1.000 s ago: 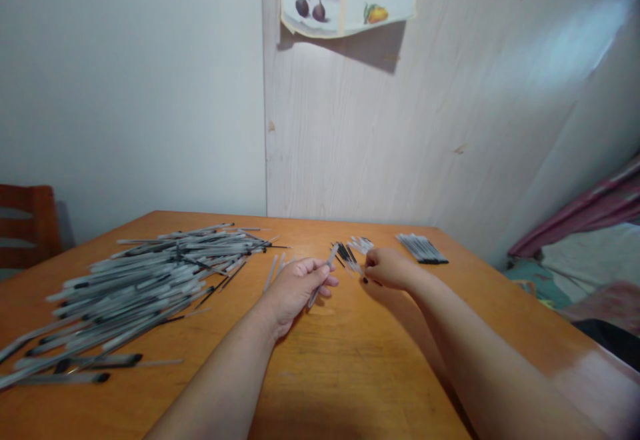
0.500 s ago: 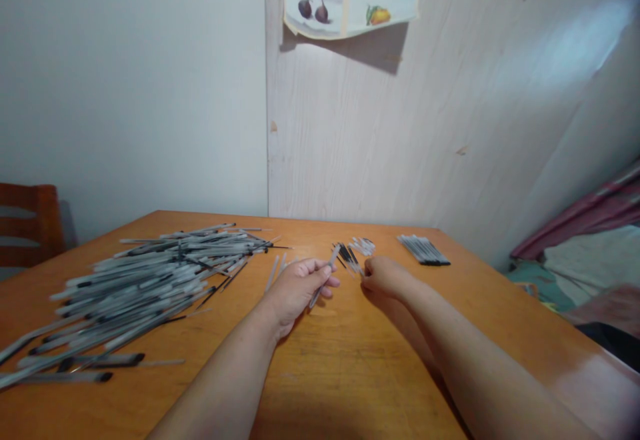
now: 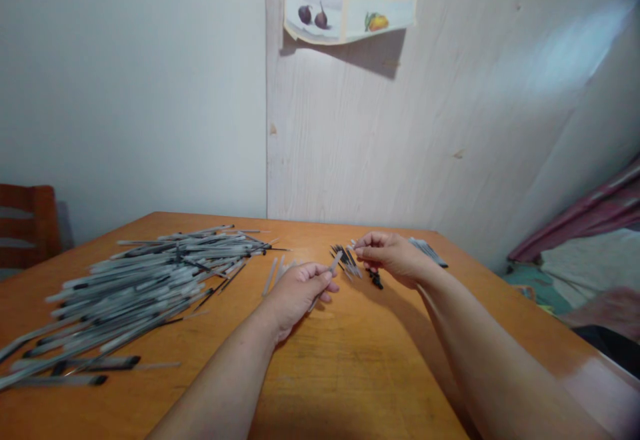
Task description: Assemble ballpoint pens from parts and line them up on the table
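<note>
Tube (image 3: 337, 262) gripped by left hand (image 3: 303, 291), contents unclear, right hand (image 3: 391, 256), grip unclear, dark sticks (image 3: 351, 261) between

Stick pile (image 3: 150, 280) on table (image 3: 340, 373), at left

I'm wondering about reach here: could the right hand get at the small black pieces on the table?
Probably yes. The small black pieces lie on the table just below the right hand, and nothing seems to cover them from the near side.
</note>
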The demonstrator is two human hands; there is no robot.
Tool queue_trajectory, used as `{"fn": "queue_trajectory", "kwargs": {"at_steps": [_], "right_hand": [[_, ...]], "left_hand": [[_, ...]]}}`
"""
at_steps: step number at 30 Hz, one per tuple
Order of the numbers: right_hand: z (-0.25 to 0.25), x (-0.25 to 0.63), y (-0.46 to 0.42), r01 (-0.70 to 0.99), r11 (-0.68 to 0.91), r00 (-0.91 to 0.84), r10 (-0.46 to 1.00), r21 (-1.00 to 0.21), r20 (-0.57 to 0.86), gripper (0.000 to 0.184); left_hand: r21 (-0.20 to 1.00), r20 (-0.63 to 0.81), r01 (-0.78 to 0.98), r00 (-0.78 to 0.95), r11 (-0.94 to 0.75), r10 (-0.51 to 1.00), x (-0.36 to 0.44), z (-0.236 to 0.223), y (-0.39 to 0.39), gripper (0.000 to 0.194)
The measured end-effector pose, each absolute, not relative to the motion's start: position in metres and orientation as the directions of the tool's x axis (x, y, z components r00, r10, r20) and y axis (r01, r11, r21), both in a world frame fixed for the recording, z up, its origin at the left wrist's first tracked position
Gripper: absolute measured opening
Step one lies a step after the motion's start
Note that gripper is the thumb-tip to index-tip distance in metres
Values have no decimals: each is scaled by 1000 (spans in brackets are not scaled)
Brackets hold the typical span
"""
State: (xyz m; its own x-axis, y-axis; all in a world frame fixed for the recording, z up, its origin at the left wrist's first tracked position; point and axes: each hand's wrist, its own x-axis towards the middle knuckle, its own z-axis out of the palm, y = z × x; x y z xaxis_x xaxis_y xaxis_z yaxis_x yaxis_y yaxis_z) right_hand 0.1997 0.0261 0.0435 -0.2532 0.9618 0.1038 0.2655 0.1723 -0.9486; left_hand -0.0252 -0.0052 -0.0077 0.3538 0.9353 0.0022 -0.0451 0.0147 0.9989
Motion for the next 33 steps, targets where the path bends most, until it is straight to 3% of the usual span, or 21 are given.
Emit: {"fn": "queue_trajectory", "kwargs": {"at_steps": [7, 19, 33], "right_hand": [[45, 201, 25, 54, 107, -324, 942, -993, 84, 25], [51, 190, 18, 201, 206, -299, 944, -958, 141, 18], [48, 190, 19, 241, 224, -348, 928, -944, 132, 16]], "left_hand": [[1000, -19, 15, 346, 15, 938, -22, -5, -9, 30], [996, 27, 63, 384, -55, 923, -22, -10, -7, 30], [996, 9, 79, 381, -42, 925, -22, -9, -7, 31]]}}
